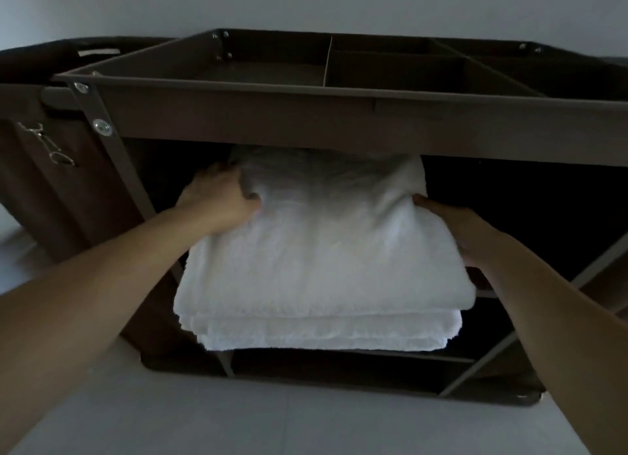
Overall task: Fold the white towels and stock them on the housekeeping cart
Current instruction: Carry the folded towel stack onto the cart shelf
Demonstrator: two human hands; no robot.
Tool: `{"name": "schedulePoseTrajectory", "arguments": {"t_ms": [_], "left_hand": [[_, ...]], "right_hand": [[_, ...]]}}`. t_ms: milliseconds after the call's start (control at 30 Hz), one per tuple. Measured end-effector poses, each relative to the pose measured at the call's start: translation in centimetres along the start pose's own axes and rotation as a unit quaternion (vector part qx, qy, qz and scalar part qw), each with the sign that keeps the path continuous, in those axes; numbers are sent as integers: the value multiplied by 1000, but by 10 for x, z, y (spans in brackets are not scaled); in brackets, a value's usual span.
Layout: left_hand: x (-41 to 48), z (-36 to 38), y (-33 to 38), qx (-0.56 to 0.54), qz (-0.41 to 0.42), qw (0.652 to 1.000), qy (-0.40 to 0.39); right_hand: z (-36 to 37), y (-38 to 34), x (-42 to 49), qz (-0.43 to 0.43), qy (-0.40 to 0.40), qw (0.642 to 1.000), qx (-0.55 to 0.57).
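Scene: I face the open front of a dark brown housekeeping cart [306, 118], which stands on a pale grey floor [238, 420] against a plain wall [306, 2].

White towels: a folded stack of white towels [323, 257] sits between my two hands in the cart's middle opening. Its far end is in shadow beneath the top tray and its near edges jut out past the cart's front. Several folded layers show along the near edge.

Left hand: my left hand [221, 199] grips the stack's left side near the back, with the fingers curled into the cloth.

Right hand: my right hand [452, 227] holds the stack's right side, with the thumb on top and the fingers tucked out of sight under the edge.

Support: I cannot tell whether the stack's weight lies on the shelf [486, 293] or in my hands.

Top tray: the top tray [373, 70] is split by dividers into several compartments.

Left of cart: a brown cloth bag [68, 199] hangs at the cart's left end, with a metal clip [47, 145] against it.
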State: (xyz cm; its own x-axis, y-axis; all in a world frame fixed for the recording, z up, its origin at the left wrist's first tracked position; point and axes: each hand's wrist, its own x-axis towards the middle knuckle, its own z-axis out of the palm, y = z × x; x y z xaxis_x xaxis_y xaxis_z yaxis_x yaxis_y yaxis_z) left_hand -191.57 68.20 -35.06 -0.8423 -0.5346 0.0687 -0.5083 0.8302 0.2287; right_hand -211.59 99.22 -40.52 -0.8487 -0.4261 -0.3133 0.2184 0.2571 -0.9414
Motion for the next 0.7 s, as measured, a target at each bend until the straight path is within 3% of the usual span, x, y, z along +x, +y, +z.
{"name": "schedulePoseTrajectory", "arguments": {"t_ms": [133, 267, 433, 567, 700], "left_hand": [[-86, 36, 51, 86, 231, 969, 13], [-130, 96, 50, 218, 390, 892, 71], [-111, 117, 31, 261, 395, 875, 97], [-102, 110, 29, 242, 422, 866, 117], [-106, 118, 24, 244, 437, 831, 244]], "right_hand": [[3, 7, -18, 19, 27, 999, -6], [7, 5, -24, 12, 72, 997, -7], [10, 40, -66, 21, -61, 997, 42], [12, 69, -106, 1, -39, 997, 69], [30, 101, -121, 65, -8, 989, 136]]}}
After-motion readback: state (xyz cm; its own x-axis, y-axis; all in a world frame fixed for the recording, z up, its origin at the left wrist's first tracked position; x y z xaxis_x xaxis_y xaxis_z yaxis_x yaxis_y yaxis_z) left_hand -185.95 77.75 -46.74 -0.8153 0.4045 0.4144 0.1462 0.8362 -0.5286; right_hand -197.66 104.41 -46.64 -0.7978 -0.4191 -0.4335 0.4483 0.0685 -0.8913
